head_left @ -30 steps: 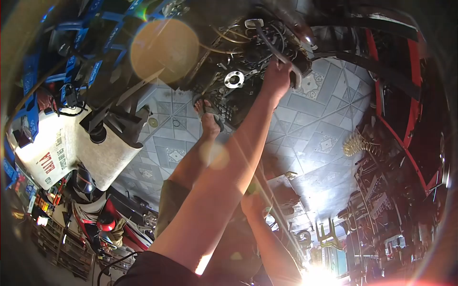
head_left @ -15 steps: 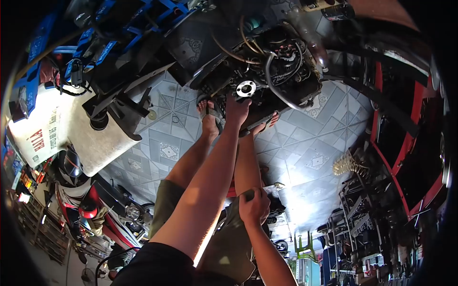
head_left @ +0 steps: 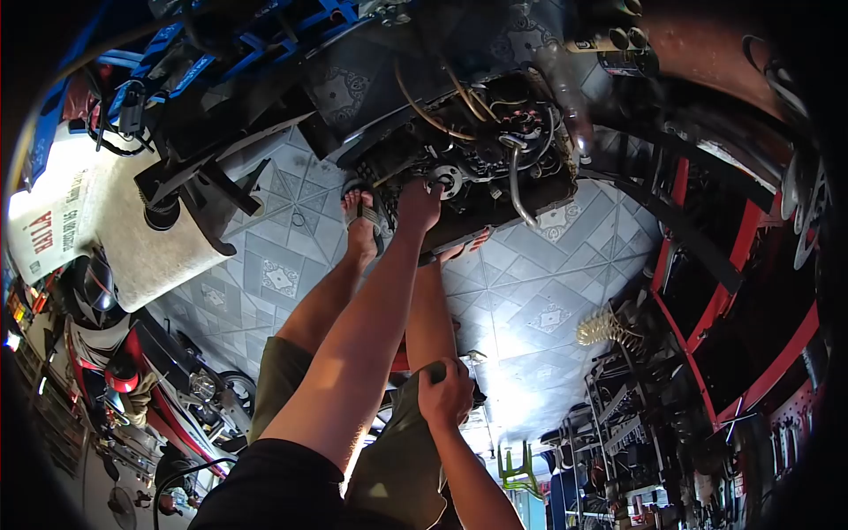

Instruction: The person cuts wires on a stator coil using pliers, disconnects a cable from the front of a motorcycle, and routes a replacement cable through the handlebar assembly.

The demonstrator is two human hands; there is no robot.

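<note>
My left hand point(head_left: 420, 208) reaches over a dark, greasy engine point(head_left: 521, 172). Its fingers are closed at the left edge of a round metal disc point(head_left: 448, 182) with a centre hole; the fingertips are partly hidden. A bent grey hose point(head_left: 518, 190) curves down to the right of the disc. Thinner brown hoses point(head_left: 424, 115) run above. Lower in the view, my right hand point(head_left: 446, 395) is wrapped over my right knee, on the edge of the green shorts point(head_left: 402, 442).
Sandalled feet stand beside the engine on the tiled floor point(head_left: 283, 276). A red frame point(head_left: 680, 327) stands at the right, near a coiled hose point(head_left: 601, 329) and tool racks. Blue frames are at upper left, above a printed sheet point(head_left: 53, 225); a red motorcycle point(head_left: 177, 415) stands below.
The whole view has shifted, so most things sit further left. My left hand now covers part of the disc's left edge, and the disc looks dimmer. My right hand stays on the knee.
</note>
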